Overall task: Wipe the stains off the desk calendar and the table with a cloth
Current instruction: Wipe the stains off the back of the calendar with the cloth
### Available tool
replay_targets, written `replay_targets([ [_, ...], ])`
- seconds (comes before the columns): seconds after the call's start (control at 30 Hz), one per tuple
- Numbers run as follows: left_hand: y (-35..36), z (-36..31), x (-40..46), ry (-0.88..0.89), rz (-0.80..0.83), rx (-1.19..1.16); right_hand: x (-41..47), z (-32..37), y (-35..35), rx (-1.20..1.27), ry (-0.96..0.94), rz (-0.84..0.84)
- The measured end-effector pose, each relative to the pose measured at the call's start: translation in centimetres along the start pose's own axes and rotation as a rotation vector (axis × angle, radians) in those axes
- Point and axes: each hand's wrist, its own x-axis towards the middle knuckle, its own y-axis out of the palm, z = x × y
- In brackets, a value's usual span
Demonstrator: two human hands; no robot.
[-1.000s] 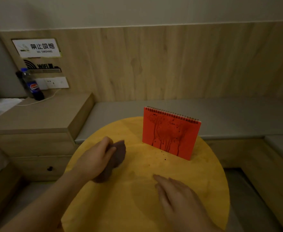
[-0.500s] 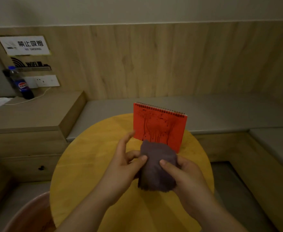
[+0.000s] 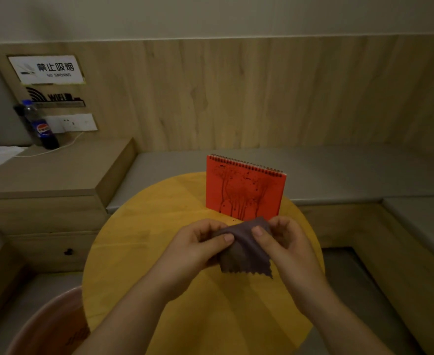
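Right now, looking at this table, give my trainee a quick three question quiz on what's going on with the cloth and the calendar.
1. True or false: the cloth lies flat on the table.
2. Which hands hold the cloth? A) left only B) right only C) both
3. Fill in: dark streaks run down the red ____.

Key:
1. False; the left hand and right hand hold it above the table.
2. C
3. desk calendar, standing upright behind the hands.

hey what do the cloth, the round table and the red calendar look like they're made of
Cloth: thin, matte woven fabric, likely microfibre; its bottom edge is zigzag-cut and it drapes limply. Round table: probably wood with a smooth yellow finish; faint grain shows. Red calendar: card or paper on a spiral wire binding, streaked with dark drips.
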Motion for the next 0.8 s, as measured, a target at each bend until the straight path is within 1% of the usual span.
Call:
replay_targets([
  [0.03, 0.3, 0.1, 0.0, -0.027, 0.005, -0.087, -0.1, 0.0, 0.1, 0.116, 0.093, 0.08],
  [0.07, 0.6, 0.1, 0.0, -0.038, -0.018, -0.109, -0.1, -0.1, 0.1, 0.196, 0.178, 0.175],
  [0.1, 0.8, 0.3, 0.0, -0.045, -0.044, -0.115, -0.3, -0.1, 0.1, 0.257, 0.236, 0.257],
  [0.13, 0.9, 0.6, 0.1, -0.05, -0.069, -0.12, -0.4, -0.3, 0.1, 0.294, 0.259, 0.292],
  [0.17, 1.0, 0.8, 0.1, -0.058, -0.087, -0.132, -0.4, -0.4, 0.0, 0.315, 0.261, 0.271],
  [0.27, 1.1, 1.7, 0.1, -0.1, -0.074, -0.163, -0.1, -1.1, -0.1, 0.337, 0.207, 0.103],
  [0.37, 1.5, 2.2, 0.1, -0.112, -0.065, -0.207, -0.2, -1.4, 0.2, 0.376, 0.197, 0.036],
  [0.47, 2.2, 2.6, 0.3, -0.099, -0.084, -0.269, -0.1, -2.0, 0.8, 0.486, 0.237, -0.027],
  [0.53, 3.1, 3.3, 0.5, -0.089, -0.111, -0.223, 0.2, -2.2, 1.4, 0.582, 0.278, -0.072],
  [0.6, 4.0, 4.2, 0.7, -0.063, -0.116, -0.11, 0.6, -2.4, 1.8, 0.617, 0.287, -0.147],
  [0.63, 4.1, 4.7, 1.0, -0.043, -0.103, -0.055, 1.1, -2.8, 1.9, 0.563, 0.268, -0.197],
  [0.7, 3.3, 5.2, 1.6, 0.025, -0.095, 0.022, 1.7, -3.6, 1.4, 0.334, 0.182, -0.295],
  [0.73, 2.5, 5.4, 2.4, 0.063, -0.144, 0.03, 2.1, -4.1, 0.9, 0.231, 0.128, -0.338],
  [0.8, 0.0, 6.0, 5.0, 0.107, -0.327, 0.018, 2.7, -5.0, -0.3, 0.145, 0.06, -0.393],
])
